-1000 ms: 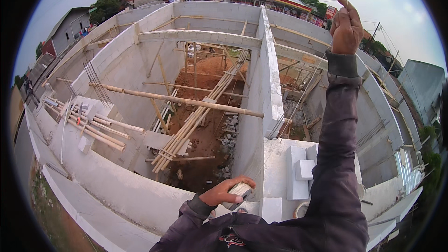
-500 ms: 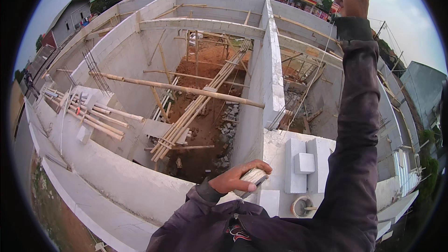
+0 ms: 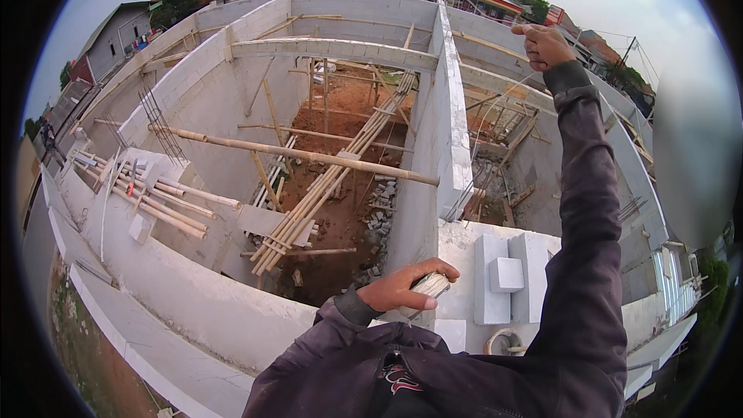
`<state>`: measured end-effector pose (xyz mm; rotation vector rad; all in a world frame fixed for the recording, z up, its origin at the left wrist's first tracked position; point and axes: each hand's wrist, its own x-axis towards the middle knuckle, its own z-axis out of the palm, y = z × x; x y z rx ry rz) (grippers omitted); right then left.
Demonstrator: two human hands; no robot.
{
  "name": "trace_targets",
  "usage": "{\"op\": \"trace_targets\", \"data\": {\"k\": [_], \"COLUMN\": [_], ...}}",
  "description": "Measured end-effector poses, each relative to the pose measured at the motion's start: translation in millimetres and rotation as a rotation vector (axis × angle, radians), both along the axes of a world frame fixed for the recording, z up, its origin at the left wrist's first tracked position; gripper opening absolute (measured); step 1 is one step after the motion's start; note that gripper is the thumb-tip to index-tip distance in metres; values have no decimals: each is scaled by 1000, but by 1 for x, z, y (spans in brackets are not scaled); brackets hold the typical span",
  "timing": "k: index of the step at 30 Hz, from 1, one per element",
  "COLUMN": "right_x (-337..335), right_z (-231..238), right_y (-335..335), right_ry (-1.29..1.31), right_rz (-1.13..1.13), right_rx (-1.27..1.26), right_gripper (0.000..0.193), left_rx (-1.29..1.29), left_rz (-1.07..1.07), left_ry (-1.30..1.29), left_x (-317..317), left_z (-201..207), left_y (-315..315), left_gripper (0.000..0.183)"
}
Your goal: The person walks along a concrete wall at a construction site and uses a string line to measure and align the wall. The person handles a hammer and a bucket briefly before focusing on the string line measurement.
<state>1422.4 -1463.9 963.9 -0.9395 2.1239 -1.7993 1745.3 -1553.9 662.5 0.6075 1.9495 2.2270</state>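
My left hand [image 3: 402, 288] is wrapped round a pale, ridged piece [image 3: 431, 286] that looks like a block wound with string, held low in front of my jacket. Well out to the right, my right arm is raised and stretched forward over the walls. My right hand [image 3: 548, 48] is closed, its index finger pointing left. A thin pale string [image 3: 507, 94] runs down from near that hand; where the fingers grip it is hidden. On the wall top beside my left hand lie light grey blocks [image 3: 491, 279], a smaller block [image 3: 505, 274] and a round bucket [image 3: 503, 341] with a handle in it.
Below me, block walls [image 3: 453, 108] enclose deep rooms with a reddish dirt floor [image 3: 340, 201]. Bamboo poles [image 3: 309, 156] span the gap. More poles [image 3: 159, 193] and bare rebar [image 3: 160, 124] are at the left. A blurred grey shape [image 3: 696, 139] fills the far right.
My right hand has come down and to the left from high at the top edge. My left hand has shifted slightly right, still holding the pale string-wound piece.
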Motion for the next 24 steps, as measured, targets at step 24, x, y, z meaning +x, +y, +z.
{"op": "trace_targets", "data": {"k": [24], "right_x": [-75], "right_z": [-61], "right_y": [28], "right_ry": [-274], "right_rz": [-250], "right_rx": [-291], "right_gripper": [31], "left_rx": [-1], "left_rz": [-76], "left_ry": [88], "left_x": [-16], "left_z": [-19], "left_y": [-9], "left_gripper": [68]}}
